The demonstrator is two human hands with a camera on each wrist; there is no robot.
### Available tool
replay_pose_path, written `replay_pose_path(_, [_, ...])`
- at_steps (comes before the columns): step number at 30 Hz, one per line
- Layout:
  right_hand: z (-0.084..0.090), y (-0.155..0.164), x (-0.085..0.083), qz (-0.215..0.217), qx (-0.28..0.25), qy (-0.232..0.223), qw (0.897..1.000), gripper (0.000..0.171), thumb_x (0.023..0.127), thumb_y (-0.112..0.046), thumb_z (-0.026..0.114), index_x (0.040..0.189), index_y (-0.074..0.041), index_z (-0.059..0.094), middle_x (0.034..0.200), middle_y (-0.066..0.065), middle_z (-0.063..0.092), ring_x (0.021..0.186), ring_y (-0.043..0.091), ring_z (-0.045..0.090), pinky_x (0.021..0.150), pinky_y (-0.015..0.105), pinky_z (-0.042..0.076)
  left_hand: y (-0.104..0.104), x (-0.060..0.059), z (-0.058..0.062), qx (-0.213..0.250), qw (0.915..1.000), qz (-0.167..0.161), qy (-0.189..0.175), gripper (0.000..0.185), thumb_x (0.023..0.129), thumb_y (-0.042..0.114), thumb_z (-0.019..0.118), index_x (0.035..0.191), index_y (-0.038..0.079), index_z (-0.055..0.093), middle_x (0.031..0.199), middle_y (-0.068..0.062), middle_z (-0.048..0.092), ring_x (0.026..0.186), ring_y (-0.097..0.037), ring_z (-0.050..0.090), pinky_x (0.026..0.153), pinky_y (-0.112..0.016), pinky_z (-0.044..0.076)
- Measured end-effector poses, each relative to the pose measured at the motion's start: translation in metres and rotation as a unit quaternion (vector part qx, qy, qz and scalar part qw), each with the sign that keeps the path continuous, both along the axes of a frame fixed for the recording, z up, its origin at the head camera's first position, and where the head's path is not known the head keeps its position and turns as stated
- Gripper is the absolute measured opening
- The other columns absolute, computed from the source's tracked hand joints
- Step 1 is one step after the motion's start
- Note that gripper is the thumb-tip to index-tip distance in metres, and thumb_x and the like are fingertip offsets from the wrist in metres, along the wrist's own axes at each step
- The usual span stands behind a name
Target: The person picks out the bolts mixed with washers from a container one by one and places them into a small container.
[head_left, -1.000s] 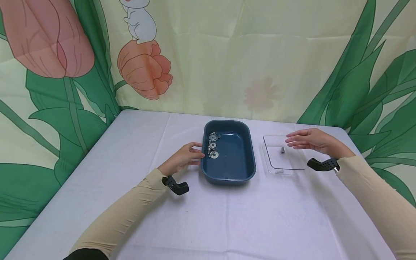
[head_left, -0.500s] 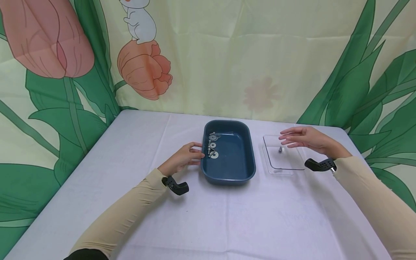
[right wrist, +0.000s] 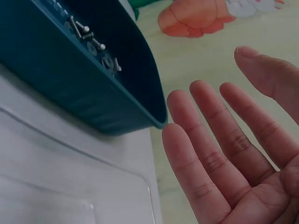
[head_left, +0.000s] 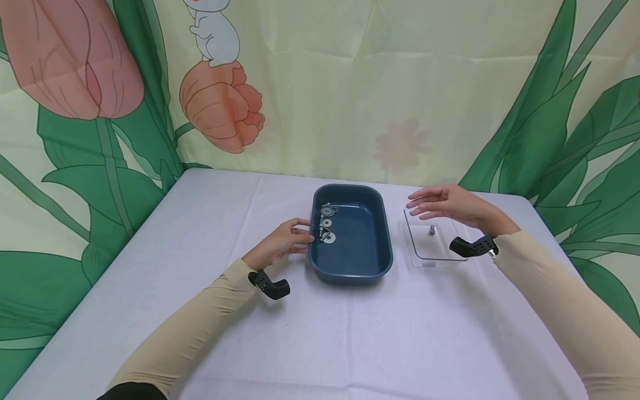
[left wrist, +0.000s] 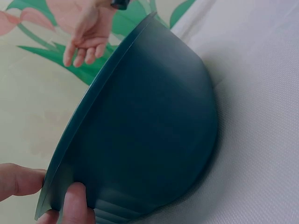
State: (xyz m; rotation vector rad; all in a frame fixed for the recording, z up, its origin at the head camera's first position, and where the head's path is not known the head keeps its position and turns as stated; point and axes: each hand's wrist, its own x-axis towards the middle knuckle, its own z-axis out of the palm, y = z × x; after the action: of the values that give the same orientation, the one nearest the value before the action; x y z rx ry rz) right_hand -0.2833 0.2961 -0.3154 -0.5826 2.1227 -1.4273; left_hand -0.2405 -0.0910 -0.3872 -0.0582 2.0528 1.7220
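Observation:
A dark blue rectangular tray point(head_left: 357, 239) stands on the white table. My left hand point(head_left: 282, 240) holds it at its left rim; in the left wrist view, fingers point(left wrist: 74, 205) lie against the outer wall. Loose washers point(head_left: 329, 238) and bolts point(head_left: 322, 229) lie along the tray's left inner side. To its right is a clear plastic box point(head_left: 425, 259) with a small metal bolt point(head_left: 432, 230) inside. Over the far part of this box hovers my right hand point(head_left: 455, 207), its fingers extended and apart; the right wrist view shows a bare palm point(right wrist: 261, 203).
White cloth point(head_left: 320, 333) covers the table, and a floral curtain point(head_left: 320, 100) hangs behind it. Both wrists wear black straps, the left one point(head_left: 270, 286) near the tray's near left corner. The tray's raised wall point(right wrist: 93, 93) stands between the two hands.
My right hand has moved left over the clear box, toward the blue tray, rising slightly in the view. The left hand and the tray stay where they were.

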Motion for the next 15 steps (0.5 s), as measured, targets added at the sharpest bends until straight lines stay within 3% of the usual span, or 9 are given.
replay_pose_path(6, [0.004, -0.031, -0.002, -0.004, 0.016, -0.011, 1.0, 0.037, 0.092, -0.011, 0.059, 0.127, -0.003, 0.053, 0.116, 0.001, 0.066, 0.103, 0.015, 0.066, 0.09, 0.032, 0.054, -0.001, 0.001, 0.002, -0.001, 1.0, -0.002, 0.001, 0.053, 0.089, 0.003, 0.06, 0.137, 0.007, 0.039, 0.131, -0.02, 0.047, 0.105, -0.022, 0.058, 0.09, -0.035, 0.055])
replay_pose_path(15, [0.003, -0.076, -0.008, 0.022, 0.053, -0.04, 0.998, 0.051, 0.091, -0.015, 0.061, 0.132, 0.009, 0.044, 0.127, 0.019, 0.059, 0.103, 0.016, 0.066, 0.094, 0.038, 0.052, -0.001, 0.001, 0.001, 0.0, 1.0, 0.004, 0.0, 0.052, 0.089, 0.003, 0.06, 0.138, 0.007, 0.039, 0.131, -0.02, 0.048, 0.104, -0.023, 0.059, 0.089, -0.035, 0.055])
